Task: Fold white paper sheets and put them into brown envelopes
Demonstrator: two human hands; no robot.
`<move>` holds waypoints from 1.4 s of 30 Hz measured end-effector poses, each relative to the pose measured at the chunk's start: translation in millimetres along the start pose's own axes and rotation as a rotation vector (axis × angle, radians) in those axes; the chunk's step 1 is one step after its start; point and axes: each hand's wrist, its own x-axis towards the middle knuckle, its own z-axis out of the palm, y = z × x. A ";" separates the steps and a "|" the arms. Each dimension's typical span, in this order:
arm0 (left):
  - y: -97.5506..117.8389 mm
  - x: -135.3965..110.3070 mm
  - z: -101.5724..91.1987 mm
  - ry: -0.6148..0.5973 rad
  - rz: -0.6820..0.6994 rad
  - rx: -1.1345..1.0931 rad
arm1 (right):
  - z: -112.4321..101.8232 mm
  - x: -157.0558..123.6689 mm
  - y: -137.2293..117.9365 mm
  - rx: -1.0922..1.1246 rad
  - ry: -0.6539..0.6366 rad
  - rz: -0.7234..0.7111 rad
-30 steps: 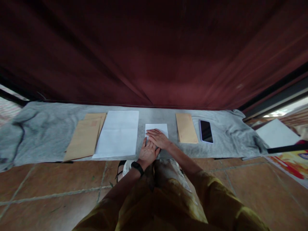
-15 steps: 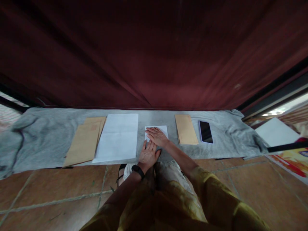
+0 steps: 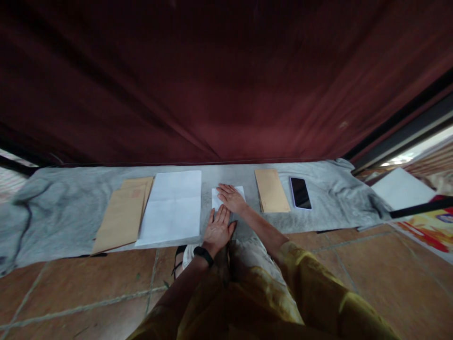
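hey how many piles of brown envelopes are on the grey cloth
2: the left pile beside the large white paper, and the right pile beside the phone. Lower layers are mostly hidden.

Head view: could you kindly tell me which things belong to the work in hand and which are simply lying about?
In the work: small white paper under the right hand; probably large white paper, left brown envelopes, right brown envelopes.

Apparently lying about: phone; colourful printed sheet at far right.
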 end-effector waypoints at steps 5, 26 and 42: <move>0.8 0.1 -1.4 0.001 -0.001 -0.004 | -4.8 -25.4 -12.5 0.118 0.072 -0.016; -1.0 -2.0 1.7 -0.008 0.004 0.008 | -18.4 -101.0 -12.3 -0.068 0.051 0.114; -0.5 -3.7 4.5 0.033 -0.035 -0.006 | -20.2 -125.4 -1.8 -0.151 0.101 0.169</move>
